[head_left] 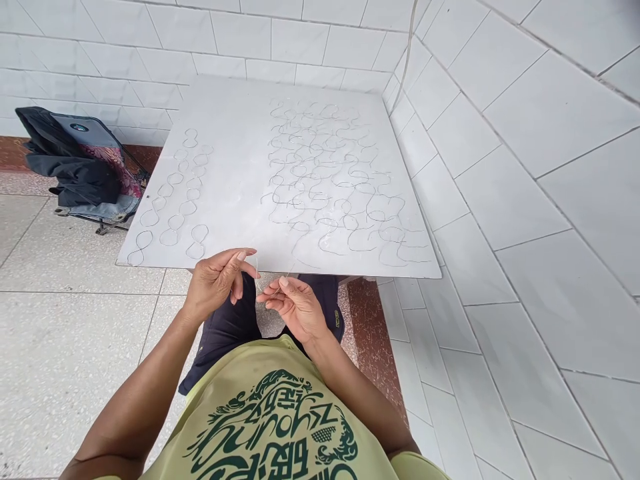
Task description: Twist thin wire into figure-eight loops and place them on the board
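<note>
My left hand (219, 280) and my right hand (293, 305) meet just in front of the near edge of a white board (240, 167). Both pinch a thin piece of wire (259, 285) that runs between their fingertips. On the board's left side lie several wire figure-eight loops (173, 200) set in rows. A large tangle of curled wire pieces (335, 183) covers the board's right half.
A white tiled wall (525, 200) runs along the right, close to the board. A folded chair with dark clothing (85, 167) stands on the speckled floor at the left. A thin cable (403, 60) hangs down the wall corner behind the board.
</note>
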Available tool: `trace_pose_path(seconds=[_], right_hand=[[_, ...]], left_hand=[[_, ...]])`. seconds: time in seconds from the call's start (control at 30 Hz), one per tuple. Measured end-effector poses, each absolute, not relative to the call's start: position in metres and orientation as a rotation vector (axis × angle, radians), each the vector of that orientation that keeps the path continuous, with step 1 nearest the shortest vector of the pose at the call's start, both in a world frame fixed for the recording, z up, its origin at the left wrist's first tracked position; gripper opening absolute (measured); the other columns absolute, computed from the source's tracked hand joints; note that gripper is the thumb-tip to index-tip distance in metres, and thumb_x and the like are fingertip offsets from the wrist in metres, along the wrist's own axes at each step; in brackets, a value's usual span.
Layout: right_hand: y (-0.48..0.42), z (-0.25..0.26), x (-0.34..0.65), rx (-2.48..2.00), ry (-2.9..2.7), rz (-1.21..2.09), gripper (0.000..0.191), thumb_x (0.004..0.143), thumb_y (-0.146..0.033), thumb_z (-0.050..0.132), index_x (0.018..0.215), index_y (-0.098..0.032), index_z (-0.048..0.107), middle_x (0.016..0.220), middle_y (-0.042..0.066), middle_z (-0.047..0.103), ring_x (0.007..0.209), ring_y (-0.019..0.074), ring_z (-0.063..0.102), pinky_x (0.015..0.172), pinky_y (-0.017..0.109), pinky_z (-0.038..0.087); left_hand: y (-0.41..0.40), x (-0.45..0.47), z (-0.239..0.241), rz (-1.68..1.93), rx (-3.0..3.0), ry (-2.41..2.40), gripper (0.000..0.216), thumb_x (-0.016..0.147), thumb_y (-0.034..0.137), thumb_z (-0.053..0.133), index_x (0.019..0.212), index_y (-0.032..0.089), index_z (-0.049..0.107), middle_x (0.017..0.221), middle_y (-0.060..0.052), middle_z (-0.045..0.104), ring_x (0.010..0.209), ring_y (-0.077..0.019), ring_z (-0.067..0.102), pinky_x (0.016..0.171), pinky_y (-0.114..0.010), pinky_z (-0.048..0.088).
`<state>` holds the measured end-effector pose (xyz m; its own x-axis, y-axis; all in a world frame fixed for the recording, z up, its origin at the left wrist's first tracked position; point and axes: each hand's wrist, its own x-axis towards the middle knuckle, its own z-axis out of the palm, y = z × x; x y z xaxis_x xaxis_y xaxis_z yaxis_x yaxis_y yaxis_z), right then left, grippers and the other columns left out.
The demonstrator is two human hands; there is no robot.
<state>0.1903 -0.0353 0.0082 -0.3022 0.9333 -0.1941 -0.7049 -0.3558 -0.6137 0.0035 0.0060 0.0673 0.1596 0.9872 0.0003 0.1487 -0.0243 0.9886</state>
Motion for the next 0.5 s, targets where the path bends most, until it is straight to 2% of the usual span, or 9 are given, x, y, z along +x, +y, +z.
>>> trace_pose_path(seconds=[0.13, 0.33, 0.4, 0.5], right_hand=[[-0.038, 0.008, 0.189, -0.661, -0.489, 1.876, 0.029, 0.087, -0.045, 0.083, 0.09, -0.016, 0.082, 0.088, 0.005, 0.081, 0.086, 0.0209, 0.082, 0.072, 0.024, 0.065], [-0.038, 0.007, 0.188, -0.684, -0.539, 1.78, 0.028, 0.09, -0.045, 0.081, 0.094, -0.018, 0.082, 0.094, 0.007, 0.082, 0.087, 0.0215, 0.081, 0.073, 0.026, 0.065], [-0.038, 0.006, 0.187, -0.677, -0.554, 1.775, 0.027, 0.09, -0.045, 0.08, 0.095, -0.018, 0.082, 0.096, 0.007, 0.082, 0.087, 0.0213, 0.081, 0.072, 0.026, 0.065], [-0.038, 0.006, 0.186, -0.647, -0.57, 1.786, 0.026, 0.092, -0.044, 0.078, 0.097, -0.019, 0.082, 0.099, 0.007, 0.082, 0.087, 0.0203, 0.081, 0.071, 0.025, 0.064]], left_hand=[[0.014, -0.003, 0.068, 0.951, 1.486, 1.186, 0.046, 0.102, 0.052, 0.059, 0.12, 0.013, 0.075, 0.087, -0.009, 0.079, 0.041, -0.0099, 0.057, 0.04, -0.024, 0.047], [0.013, 0.003, 0.063, 0.991, 1.037, 0.978, 0.067, 0.1, 0.067, 0.05, 0.128, 0.01, 0.071, 0.11, -0.018, 0.077, 0.047, -0.0112, 0.056, 0.036, -0.026, 0.047], [0.008, 0.005, 0.058, 0.958, 0.906, 0.884, 0.059, 0.097, 0.061, 0.06, 0.126, 0.011, 0.072, 0.113, -0.017, 0.076, 0.047, -0.0088, 0.052, 0.035, -0.024, 0.046], [0.0, 0.007, 0.05, 0.919, 0.799, 0.809, 0.041, 0.087, 0.035, 0.081, 0.121, 0.013, 0.076, 0.106, -0.011, 0.074, 0.052, -0.0064, 0.052, 0.038, -0.02, 0.047]])
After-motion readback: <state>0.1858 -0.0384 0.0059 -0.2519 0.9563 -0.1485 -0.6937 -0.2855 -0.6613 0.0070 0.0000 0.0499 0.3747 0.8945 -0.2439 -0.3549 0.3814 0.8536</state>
